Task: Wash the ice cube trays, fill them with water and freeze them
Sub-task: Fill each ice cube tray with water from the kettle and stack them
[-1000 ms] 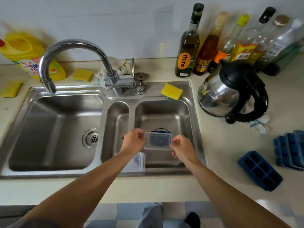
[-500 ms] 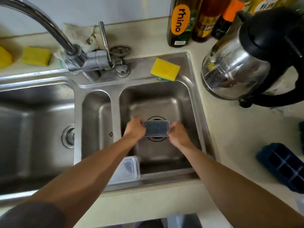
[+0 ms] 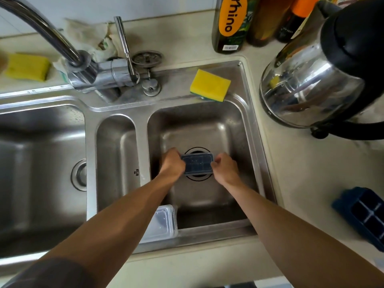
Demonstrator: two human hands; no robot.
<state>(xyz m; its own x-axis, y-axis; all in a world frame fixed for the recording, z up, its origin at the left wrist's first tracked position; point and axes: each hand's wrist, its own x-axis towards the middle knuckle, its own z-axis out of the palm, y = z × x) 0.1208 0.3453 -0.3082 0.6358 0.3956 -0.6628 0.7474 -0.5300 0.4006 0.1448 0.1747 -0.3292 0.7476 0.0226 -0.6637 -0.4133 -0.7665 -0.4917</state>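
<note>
A small dark blue ice cube tray with a clear lid [image 3: 197, 164] sits low in the right sink basin [image 3: 234, 142], over the drain. My left hand [image 3: 172, 164] grips its left end and my right hand [image 3: 225, 168] grips its right end. A clear plastic lid [image 3: 161, 223] leans at the basin's near left corner, partly hidden by my left forearm. Another blue ice cube tray [image 3: 363, 215] lies on the counter at the right edge.
The faucet [image 3: 62, 44] arches off to the upper left above the large left basin [image 3: 41, 173]. A yellow sponge [image 3: 209, 85] lies on the sink rim, another [image 3: 27, 66] at far left. A steel kettle [image 3: 324, 75] and bottles [image 3: 230, 23] stand at the back right.
Both hands have lowered the lidded tray from above the sink's front edge down into the right basin. The camera has come closer and lower.
</note>
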